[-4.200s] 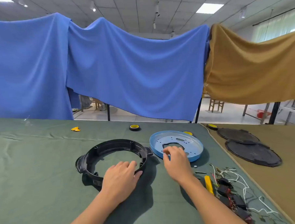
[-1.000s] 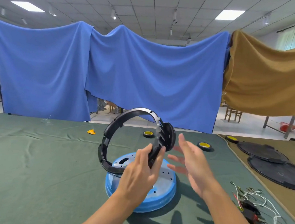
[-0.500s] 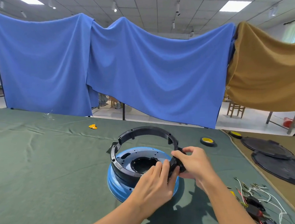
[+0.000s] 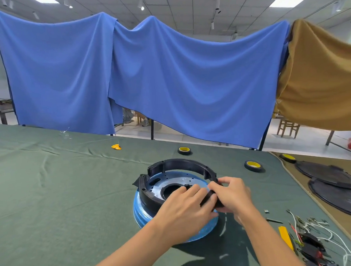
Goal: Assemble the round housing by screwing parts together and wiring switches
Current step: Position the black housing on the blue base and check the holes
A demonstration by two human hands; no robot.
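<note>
1. Both hands are on the near right part of the black ring (image 4: 178, 165). The left hand (image 4: 184, 211) lies flat on top, with its fingers mostly straight and reaching in over the rim, as if it is pressing down. The right hand (image 4: 231, 194) curls its fingers round the ring from the outside, thumb on top, and grips it.
2. The green table (image 4: 63, 198) is the biggest thing, and all the parts lie on it.
3. Two black round lids (image 4: 338, 196) lie off to the right, well apart from the hands.
4. The blue dish (image 4: 142, 214) sits on the table right in front of the person, under the ring.
5. The black ring rests on the blue dish with its hole facing up, straight ahead of both hands.
   - It is round, so it has no long side.
   - A small ear (image 4: 139, 179) sticks out on its left.
   - Its far side looks a bit higher than its near side, and I cannot tell if it is down flat.
   - I think the job now is to turn and push it until it fits the dish.
   - The right hand has the grip, so it would likely do the turning while the left hand holds the ring down.
6. The switches and wires (image 4: 312, 245) lie in a heap at the near right, closest to the right arm. They look untouched.
7. A yellow tool (image 4: 285, 236) lies just beside that heap.
8. Two tape rolls (image 4: 252, 165) sit behind the dish, apart from it.
</note>
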